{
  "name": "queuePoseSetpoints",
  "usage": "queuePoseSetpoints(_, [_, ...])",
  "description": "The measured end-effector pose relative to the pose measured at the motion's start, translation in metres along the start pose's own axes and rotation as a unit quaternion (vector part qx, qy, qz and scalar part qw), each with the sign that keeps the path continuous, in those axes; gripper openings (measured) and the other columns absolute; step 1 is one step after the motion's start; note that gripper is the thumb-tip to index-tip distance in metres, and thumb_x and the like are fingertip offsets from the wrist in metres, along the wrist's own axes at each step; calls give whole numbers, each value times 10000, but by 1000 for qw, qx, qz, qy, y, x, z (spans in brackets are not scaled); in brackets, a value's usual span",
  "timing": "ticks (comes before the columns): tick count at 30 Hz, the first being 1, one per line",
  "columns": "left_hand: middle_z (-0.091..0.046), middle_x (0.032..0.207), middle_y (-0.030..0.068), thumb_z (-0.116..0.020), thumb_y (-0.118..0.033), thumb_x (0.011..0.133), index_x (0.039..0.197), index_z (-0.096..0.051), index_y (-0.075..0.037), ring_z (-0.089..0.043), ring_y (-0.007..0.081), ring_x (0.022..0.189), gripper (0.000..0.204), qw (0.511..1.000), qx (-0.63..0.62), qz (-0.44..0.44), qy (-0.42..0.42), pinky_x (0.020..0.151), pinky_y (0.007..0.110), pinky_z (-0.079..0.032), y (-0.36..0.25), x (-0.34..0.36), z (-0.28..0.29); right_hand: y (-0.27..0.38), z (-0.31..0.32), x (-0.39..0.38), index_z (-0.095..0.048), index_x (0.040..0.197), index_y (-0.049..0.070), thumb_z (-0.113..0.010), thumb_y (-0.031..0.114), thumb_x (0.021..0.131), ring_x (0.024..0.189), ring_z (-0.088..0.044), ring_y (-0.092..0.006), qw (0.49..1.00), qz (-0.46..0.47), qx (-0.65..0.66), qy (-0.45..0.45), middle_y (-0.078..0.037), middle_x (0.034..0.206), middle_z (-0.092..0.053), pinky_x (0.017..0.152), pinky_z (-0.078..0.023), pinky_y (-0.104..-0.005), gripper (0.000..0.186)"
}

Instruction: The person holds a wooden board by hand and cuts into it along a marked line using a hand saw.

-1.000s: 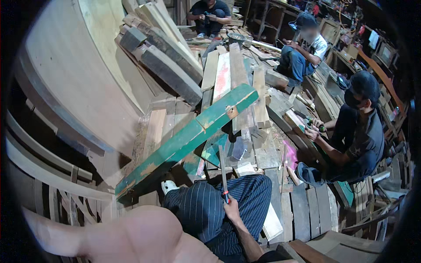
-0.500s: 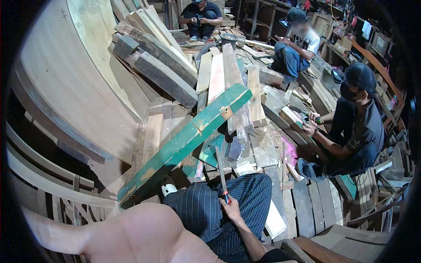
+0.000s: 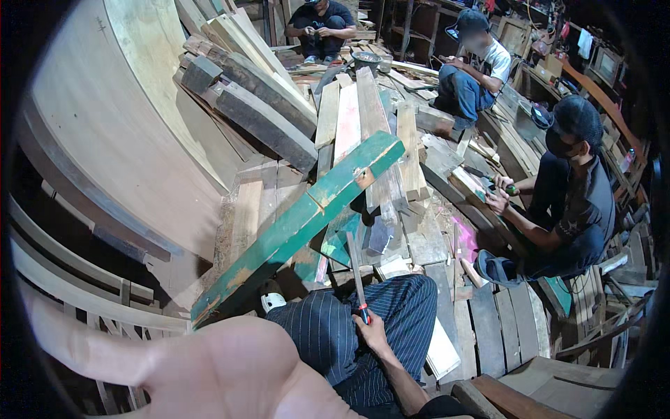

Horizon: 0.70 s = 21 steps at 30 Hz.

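Note:
My right hand (image 3: 375, 332) is closed round the red and black handle of a long, narrow metal-bladed hand tool (image 3: 356, 269), beside my striped trousers. Its blade points up and away; I cannot tell whether it is a file or a chisel. Very near the camera, my left hand (image 3: 230, 363) fills the lower left, palm showing and thumb stretched out; its other fingers are out of the picture. Beyond my knees a long green-painted wooden beam (image 3: 300, 223) lies slanted across other boards, its paint chipped and bare wood showing in patches.
Planks (image 3: 368, 98) are piled ahead, with thick timbers (image 3: 258, 119) at far left. Large curved panels (image 3: 132, 133) stand on the left. On the right a co-worker (image 3: 569, 188) works wood with a green-handled tool. Two more people sit farther back. Slatted boards (image 3: 481, 328) cover the floor.
The whole view has shifted slightly, so things sit a little farther right. My left hand's thumb has moved up a little. My right hand still grips the tool in much the same pose.

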<state>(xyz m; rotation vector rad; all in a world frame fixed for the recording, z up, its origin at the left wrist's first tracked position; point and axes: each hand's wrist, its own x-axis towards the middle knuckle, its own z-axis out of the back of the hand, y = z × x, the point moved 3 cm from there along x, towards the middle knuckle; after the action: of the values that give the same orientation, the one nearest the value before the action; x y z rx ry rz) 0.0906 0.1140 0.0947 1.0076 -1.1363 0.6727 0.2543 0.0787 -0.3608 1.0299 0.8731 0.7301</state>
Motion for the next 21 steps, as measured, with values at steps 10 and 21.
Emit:
queuePoseSetpoints(10, [-47,1571,218,-651,-472,749,1516,106,-210,-242,459,1412,1109,997,-3,-78,17,1097,607,-338,1,2,-1,12,2,-5,-594,894,-12,-722,242,878,620,-381,-97,1000,-7,-4,3,0,624,-426,572,-382,-305,285])
queuePoseSetpoints(21, [-1,1574,236,-724,-500,680,1506,165,-205,-204,468,1424,1249,993,-7,-114,18,1114,620,-298,0,5,1,-2,4,0,-658,982,8,-717,291,864,613,-465,-141,1000,-3,-17,3,-93,642,-544,608,-439,-338,312])
